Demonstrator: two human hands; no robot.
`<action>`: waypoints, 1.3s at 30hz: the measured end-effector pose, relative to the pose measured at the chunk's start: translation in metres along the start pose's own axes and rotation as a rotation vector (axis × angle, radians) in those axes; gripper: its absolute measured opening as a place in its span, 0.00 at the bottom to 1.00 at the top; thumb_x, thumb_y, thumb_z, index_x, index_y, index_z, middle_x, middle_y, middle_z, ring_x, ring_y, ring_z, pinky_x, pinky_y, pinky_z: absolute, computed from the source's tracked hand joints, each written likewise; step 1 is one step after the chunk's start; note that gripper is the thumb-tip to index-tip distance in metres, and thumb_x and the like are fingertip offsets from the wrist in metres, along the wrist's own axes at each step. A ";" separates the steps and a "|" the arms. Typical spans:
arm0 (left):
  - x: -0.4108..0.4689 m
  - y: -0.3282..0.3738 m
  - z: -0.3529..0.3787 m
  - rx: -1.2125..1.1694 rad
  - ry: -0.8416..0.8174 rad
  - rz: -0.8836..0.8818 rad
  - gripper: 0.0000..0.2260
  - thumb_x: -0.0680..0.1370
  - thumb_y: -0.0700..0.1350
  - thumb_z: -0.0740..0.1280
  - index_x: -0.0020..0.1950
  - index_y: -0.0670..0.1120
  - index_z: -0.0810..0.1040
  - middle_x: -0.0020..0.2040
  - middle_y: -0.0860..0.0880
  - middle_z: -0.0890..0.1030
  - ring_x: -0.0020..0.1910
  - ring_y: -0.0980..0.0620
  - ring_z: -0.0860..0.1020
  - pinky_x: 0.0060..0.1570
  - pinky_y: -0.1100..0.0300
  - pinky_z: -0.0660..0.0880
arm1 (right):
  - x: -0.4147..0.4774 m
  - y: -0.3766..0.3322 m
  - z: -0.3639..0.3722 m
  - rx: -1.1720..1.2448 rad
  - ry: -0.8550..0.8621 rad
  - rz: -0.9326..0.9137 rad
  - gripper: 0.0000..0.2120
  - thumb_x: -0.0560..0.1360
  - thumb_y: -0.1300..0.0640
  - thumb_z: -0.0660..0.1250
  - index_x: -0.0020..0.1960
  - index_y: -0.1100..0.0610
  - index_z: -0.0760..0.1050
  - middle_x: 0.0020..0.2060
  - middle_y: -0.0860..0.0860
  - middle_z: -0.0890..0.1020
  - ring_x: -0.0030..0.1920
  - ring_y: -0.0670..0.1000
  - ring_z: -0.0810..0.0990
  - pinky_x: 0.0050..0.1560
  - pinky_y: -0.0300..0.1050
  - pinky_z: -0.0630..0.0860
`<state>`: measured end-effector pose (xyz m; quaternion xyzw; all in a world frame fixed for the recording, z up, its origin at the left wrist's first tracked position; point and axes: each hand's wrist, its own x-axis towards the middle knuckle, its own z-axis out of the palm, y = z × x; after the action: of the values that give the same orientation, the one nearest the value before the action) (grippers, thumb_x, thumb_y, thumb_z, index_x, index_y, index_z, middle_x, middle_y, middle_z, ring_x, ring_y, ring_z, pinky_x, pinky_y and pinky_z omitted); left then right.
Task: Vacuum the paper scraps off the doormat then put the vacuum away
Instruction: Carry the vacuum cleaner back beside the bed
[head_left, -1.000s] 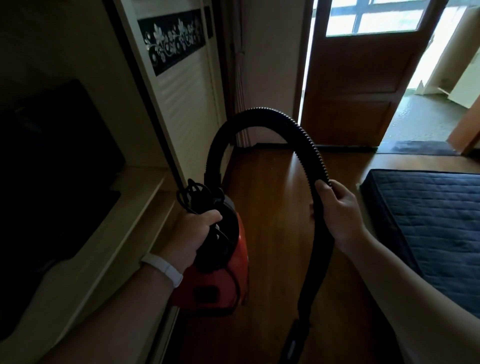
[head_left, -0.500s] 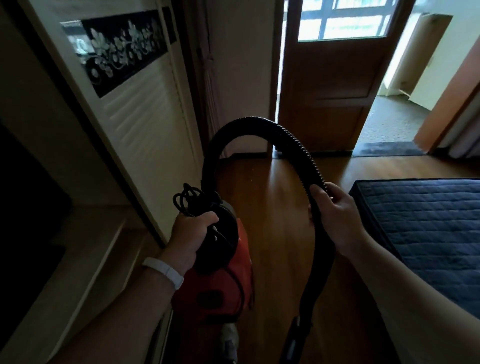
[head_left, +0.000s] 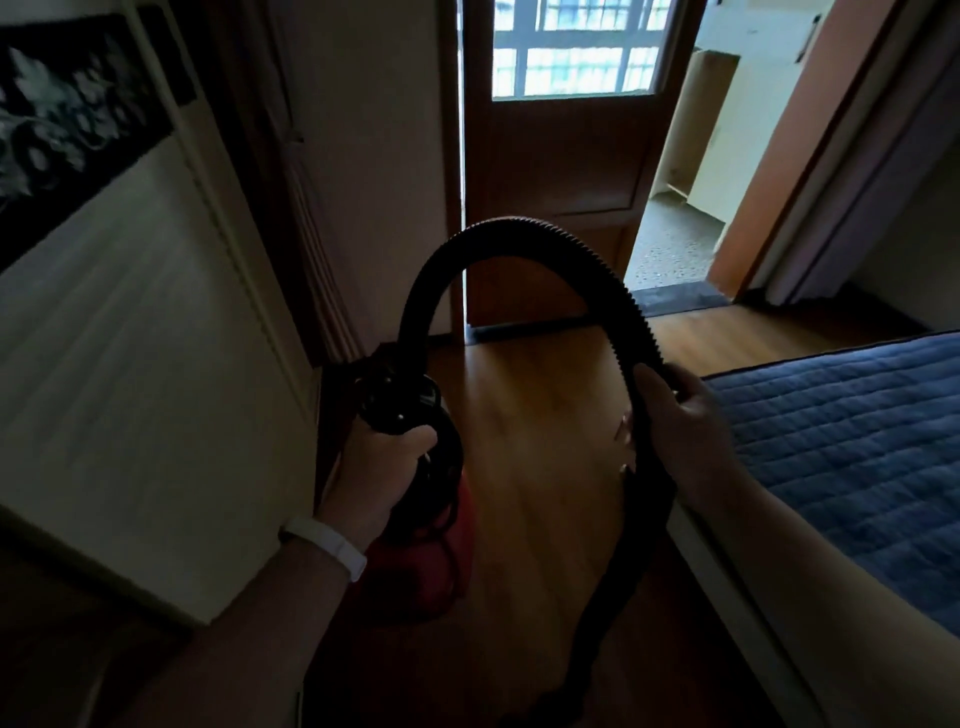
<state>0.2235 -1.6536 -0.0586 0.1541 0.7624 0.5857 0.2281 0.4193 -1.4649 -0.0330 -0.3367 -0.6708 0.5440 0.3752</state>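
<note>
step: carrying to doormat, judged | left hand (head_left: 382, 457) grip closed on vacuum (head_left: 415, 519) handle, off floor | right hand (head_left: 685, 426) grip wrapped round hose (head_left: 519, 234) | doormat (head_left: 675, 299) at doorway, far floor edge; scraps not discernible | next: set down beside mat, aim nozzle

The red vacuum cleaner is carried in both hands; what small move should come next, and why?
Probably walk on toward the dark doormat at the open doorway. The left hand grips the red vacuum cleaner by its top, the right hand holds the black ribbed hose, and the mat lies ahead.
</note>
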 end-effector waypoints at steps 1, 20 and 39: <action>0.015 0.005 0.003 -0.005 -0.017 -0.002 0.03 0.74 0.33 0.68 0.41 0.33 0.79 0.33 0.45 0.79 0.25 0.56 0.77 0.22 0.65 0.73 | 0.012 0.001 0.002 0.011 0.010 0.002 0.11 0.75 0.45 0.66 0.40 0.51 0.77 0.30 0.65 0.78 0.25 0.58 0.76 0.28 0.61 0.75; 0.278 0.075 0.196 0.074 0.019 -0.070 0.03 0.72 0.36 0.69 0.41 0.35 0.79 0.34 0.43 0.81 0.30 0.49 0.79 0.22 0.64 0.73 | 0.335 0.084 -0.019 0.020 0.041 0.008 0.10 0.79 0.51 0.65 0.40 0.51 0.76 0.27 0.53 0.79 0.26 0.56 0.77 0.28 0.43 0.72; 0.550 0.130 0.374 -0.029 -0.290 -0.060 0.06 0.70 0.35 0.69 0.45 0.41 0.79 0.36 0.45 0.82 0.34 0.48 0.82 0.30 0.58 0.76 | 0.603 0.137 -0.059 -0.072 0.243 0.048 0.12 0.78 0.51 0.66 0.41 0.59 0.75 0.28 0.58 0.78 0.26 0.56 0.76 0.31 0.49 0.74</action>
<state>-0.0494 -1.0353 -0.1041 0.2107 0.7172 0.5611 0.3554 0.1798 -0.8937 -0.0779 -0.4294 -0.6313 0.4835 0.4281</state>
